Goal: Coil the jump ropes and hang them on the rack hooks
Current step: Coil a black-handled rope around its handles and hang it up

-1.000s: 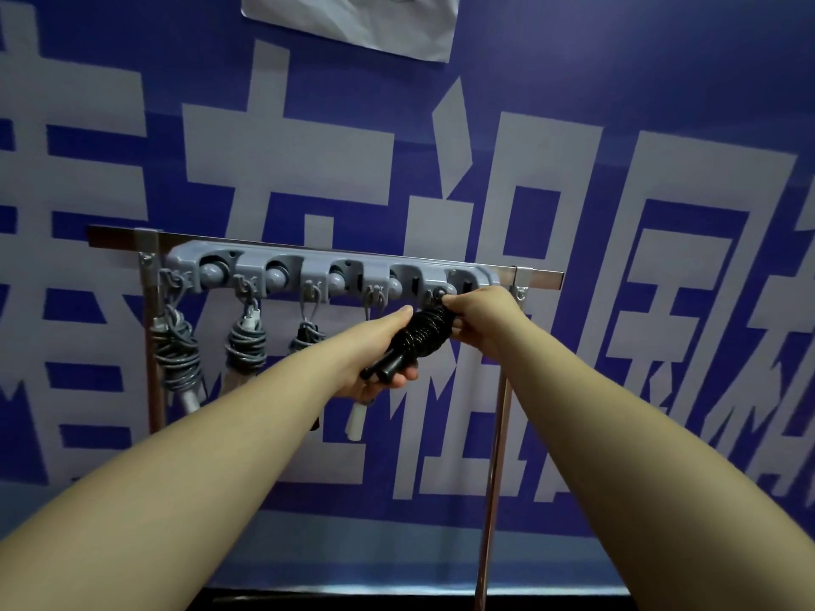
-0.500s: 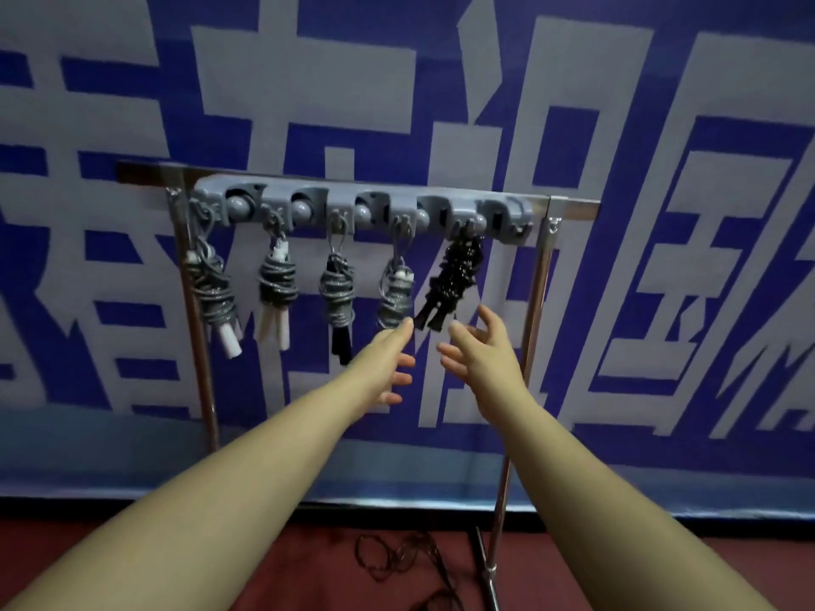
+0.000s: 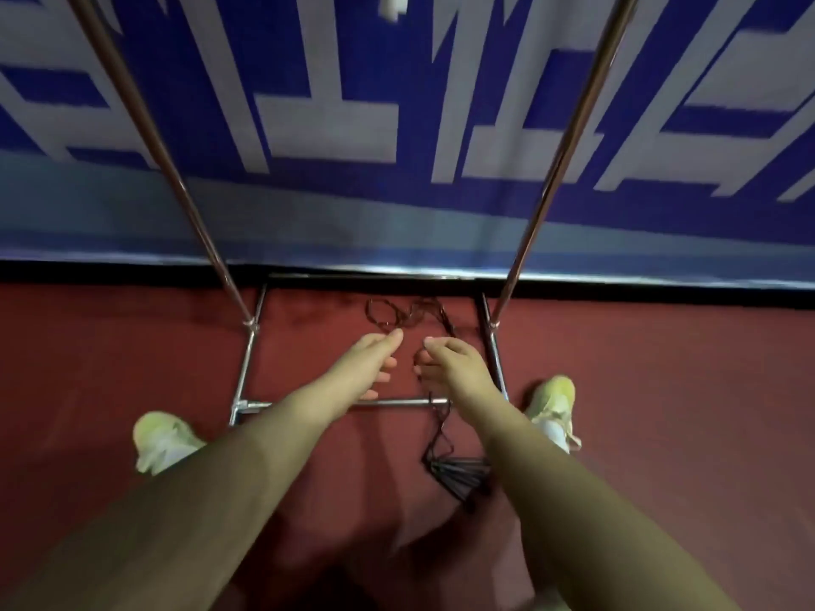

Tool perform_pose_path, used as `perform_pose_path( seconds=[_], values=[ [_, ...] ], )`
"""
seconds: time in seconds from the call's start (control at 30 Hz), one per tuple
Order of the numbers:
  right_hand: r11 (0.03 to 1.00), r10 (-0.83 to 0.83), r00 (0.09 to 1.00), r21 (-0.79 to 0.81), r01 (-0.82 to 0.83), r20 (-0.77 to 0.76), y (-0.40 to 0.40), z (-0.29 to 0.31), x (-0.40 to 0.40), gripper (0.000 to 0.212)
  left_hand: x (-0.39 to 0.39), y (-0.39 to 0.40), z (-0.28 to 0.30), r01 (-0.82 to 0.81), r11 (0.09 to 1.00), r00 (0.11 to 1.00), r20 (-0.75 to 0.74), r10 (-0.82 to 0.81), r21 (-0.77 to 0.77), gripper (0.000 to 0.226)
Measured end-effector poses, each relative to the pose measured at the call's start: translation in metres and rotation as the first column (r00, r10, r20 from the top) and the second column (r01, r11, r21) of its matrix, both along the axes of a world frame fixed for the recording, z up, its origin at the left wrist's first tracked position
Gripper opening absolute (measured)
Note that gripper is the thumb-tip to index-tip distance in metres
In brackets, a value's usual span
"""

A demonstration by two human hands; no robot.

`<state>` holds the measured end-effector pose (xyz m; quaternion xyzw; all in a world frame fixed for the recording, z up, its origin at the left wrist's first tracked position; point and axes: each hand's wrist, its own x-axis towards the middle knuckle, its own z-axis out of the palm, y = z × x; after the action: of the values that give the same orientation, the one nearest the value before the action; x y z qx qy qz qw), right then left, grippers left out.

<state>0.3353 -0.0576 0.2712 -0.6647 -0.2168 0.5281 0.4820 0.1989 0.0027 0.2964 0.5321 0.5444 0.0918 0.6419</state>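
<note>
A loose dark jump rope (image 3: 408,313) lies tangled on the red floor inside the rack's base frame (image 3: 249,368). Its cord trails toward me over the front bar to the black handles (image 3: 458,471) near my right foot. My left hand (image 3: 368,368) and my right hand (image 3: 445,366) hang side by side above the rope, fingers relaxed, holding nothing. The rack's hook bar and the hung ropes are out of view above; only a white handle tip (image 3: 394,6) shows at the top edge.
The rack's two slanted metal poles (image 3: 176,183) (image 3: 560,156) rise at left and right. A blue and white banner (image 3: 397,103) covers the wall behind. My light shoes (image 3: 161,441) (image 3: 553,405) stand on either side of the base frame.
My hands let go of the black coiled rope hung on the rightmost hook and dropped. The view tilted down from the hook bar to the floor and the loose rope.
</note>
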Motion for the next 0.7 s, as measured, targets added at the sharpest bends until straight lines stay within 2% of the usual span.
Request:
perform_pose_path(
  seconds=[0.17, 0.23, 0.3, 0.4, 0.47, 0.53, 0.6, 0.7],
  values=[
    [0.969, -0.027, 0.998, -0.247, 0.013, -0.052, -0.046, -0.115, 0.003, 0.014, 0.000, -0.030, -0.112, -0.033, 0.974, 0.997, -0.077, 0.016, -0.222, 0.033],
    [0.930, -0.011, 1.000, -0.368, 0.004, -0.017, -0.074, -0.167, 0.001, 0.017, 0.003, -0.043, -0.156, -0.063, 0.950, 0.994, -0.104, 0.032, -0.307, 0.034],
    [0.898, 0.016, 0.998, -0.440, 0.012, 0.060, -0.099, -0.204, -0.003, 0.020, 0.003, -0.059, -0.190, -0.081, 0.918, 0.991, -0.131, 0.032, -0.389, 0.035],
    [0.879, -0.037, 0.974, -0.456, 0.138, 0.223, -0.111, -0.244, 0.000, 0.009, 0.003, -0.073, -0.236, -0.087, 0.868, 0.988, -0.156, 0.011, -0.490, 0.032],
    [0.870, -0.019, 0.963, -0.471, 0.148, 0.268, -0.105, -0.271, 0.007, 0.011, 0.000, -0.077, -0.266, -0.108, 0.845, 0.983, -0.182, 0.013, -0.523, 0.033],
    [0.860, 0.120, 0.929, -0.505, 0.079, 0.351, -0.100, -0.296, 0.017, 0.020, -0.005, -0.081, -0.287, -0.157, 0.830, 0.975, -0.217, 0.044, -0.535, 0.036],
    [0.827, 0.315, 0.825, -0.562, 0.005, 0.470, -0.093, -0.314, 0.026, 0.034, -0.010, -0.086, -0.306, -0.197, 0.819, 0.967, -0.243, 0.072, -0.539, 0.034],
    [0.718, 0.582, 0.653, -0.683, -0.133, 0.484, -0.083, -0.325, 0.032, 0.049, -0.015, -0.090, -0.326, -0.219, 0.797, 0.963, -0.257, 0.083, -0.562, 0.032]
  ],
)
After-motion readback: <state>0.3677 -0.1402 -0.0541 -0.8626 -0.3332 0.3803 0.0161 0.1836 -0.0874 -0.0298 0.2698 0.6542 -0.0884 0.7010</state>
